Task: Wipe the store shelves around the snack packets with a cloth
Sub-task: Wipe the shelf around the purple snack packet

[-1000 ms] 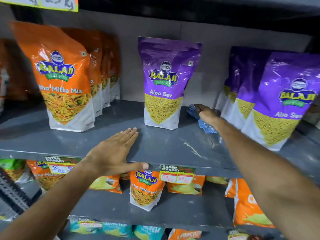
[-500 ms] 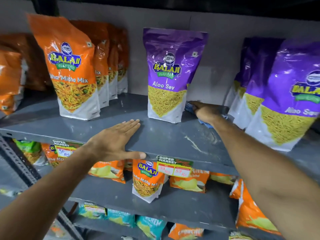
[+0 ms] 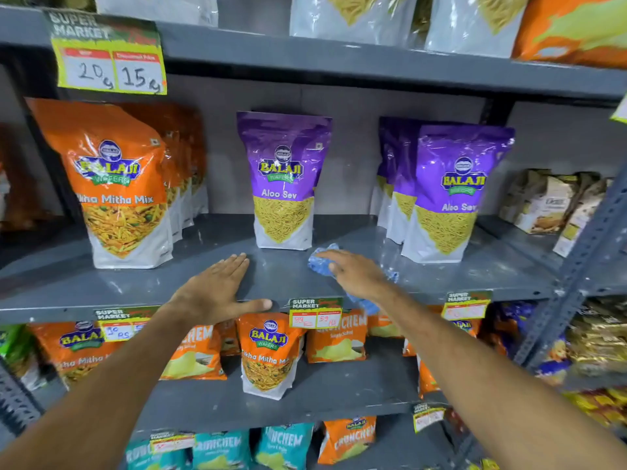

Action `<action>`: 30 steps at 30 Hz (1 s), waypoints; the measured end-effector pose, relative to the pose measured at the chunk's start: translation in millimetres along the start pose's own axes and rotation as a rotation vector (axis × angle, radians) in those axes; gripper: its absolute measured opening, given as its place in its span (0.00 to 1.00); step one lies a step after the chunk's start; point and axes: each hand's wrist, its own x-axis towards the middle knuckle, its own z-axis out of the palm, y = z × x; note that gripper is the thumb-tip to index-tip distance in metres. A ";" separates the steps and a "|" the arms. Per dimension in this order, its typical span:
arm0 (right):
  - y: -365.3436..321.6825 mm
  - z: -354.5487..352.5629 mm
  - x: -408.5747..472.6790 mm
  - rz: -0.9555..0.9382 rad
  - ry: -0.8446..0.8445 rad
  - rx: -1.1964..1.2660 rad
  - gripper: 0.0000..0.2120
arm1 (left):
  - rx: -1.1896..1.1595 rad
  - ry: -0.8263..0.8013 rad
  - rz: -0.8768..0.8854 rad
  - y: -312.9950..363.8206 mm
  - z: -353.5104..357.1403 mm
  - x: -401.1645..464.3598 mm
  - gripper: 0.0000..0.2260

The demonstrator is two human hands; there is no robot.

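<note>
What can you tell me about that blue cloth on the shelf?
The blue cloth looks soft and crumpled, bunched rather than spread. It lies on the grey shelf, just in front and right of the single purple Aloo Sev packet. The right hand presses flat on it, hiding most; another bit shows beside the wrist.

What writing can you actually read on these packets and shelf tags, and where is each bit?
"BALAJI WAFERS", "Aloo Sev": lone purple packet.
"BALAJI", "Aloo Sev", last letter cut off: right purple packet.
"BALAJI WAFERS", "Mitha Mix": big orange packet.
"SUPER MARKET", "20", "15": yellow tag.
"SUPER MARKET": middle shelf tag; its prices are unclear.
"BALAJI WAFERS", "Tikha Mitha": lower orange packet.
Remaining tags and packets: blurred.
</note>
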 end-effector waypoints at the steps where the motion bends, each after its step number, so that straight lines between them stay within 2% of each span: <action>1: -5.6 2.7 -11.4 -0.033 -0.004 0.012 0.21 | -0.009 0.003 0.000 0.6 -0.6 -1.2 0.61; 4: -17.8 6.4 -39.7 -0.132 -0.006 0.091 0.19 | -0.021 0.003 0.007 3.3 -3.8 -4.3 0.62; 6: -17.9 -0.1 -57.2 -0.172 -0.021 0.261 0.18 | -0.017 -0.003 0.010 4.1 -4.5 -4.5 0.63; 9: 10.5 -13.3 -68.9 -0.081 0.164 0.402 0.18 | -0.005 0.009 0.017 1.5 -2.1 -1.8 0.63; 11: 39.1 -17.3 -62.1 0.045 0.236 0.300 0.19 | 0.006 0.017 0.024 -1.1 0.4 0.7 0.62; 14: 66.4 -14.1 -32.4 0.134 0.070 0.076 0.20 | 0.021 0.015 0.029 -3.6 3.6 4.8 0.61; 17: 70.4 -12.0 13.9 0.141 0.003 0.019 0.22 | 0.032 0.015 0.032 -4.3 4.4 6.6 0.60; 21: 80.8 -5.7 80.7 0.172 0.027 -0.076 0.22 | 0.032 0.021 0.028 -2.8 2.1 7.2 0.60; 26: 92.9 5.2 149.2 0.311 -0.009 -0.150 0.16 | 0.043 0.057 0.033 -6.9 6.0 9.8 0.59; 28: 95.0 6.7 175.3 0.294 -0.046 -0.231 0.17 | 0.049 0.062 0.035 -7.1 6.8 9.7 0.58; 30: 107.8 13.7 208.0 0.279 -0.012 -0.209 0.17 | 0.047 0.079 0.031 -6.9 8.0 9.4 0.58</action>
